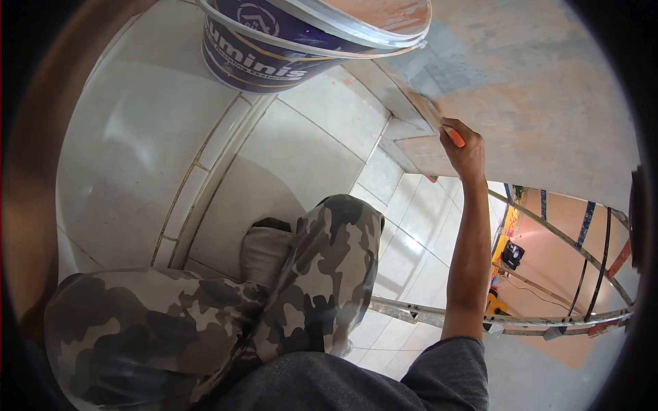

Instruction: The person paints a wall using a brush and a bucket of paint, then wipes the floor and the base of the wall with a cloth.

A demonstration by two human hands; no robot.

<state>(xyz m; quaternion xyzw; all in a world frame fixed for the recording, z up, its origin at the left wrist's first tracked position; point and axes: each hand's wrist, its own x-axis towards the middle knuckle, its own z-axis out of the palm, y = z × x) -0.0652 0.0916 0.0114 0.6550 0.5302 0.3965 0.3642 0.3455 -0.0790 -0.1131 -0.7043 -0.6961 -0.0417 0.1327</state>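
Note:
My right hand (pixel 464 149) is closed around the orange handle of a paintbrush (pixel 454 137). The brush's pale head touches the lower edge of the wall (pixel 521 116), just above the tile skirting. Its bristles are hard to make out. My left arm (pixel 31 178) runs up the left side, and its hand lies beyond the top edge of the view. Ahead of my knees stands a dark blue paint bucket (pixel 257 58) with a white rim, its inside smeared with peach paint.
Large white tiles (pixel 301 144) cover the floor, with a raised tiled step (pixel 188 198) at left. My bent legs in camouflage trousers (pixel 329 274) take up the lower middle. To the right, a paint-splashed metal frame (pixel 548 222) borders a lower area holding a dark bag (pixel 512 254).

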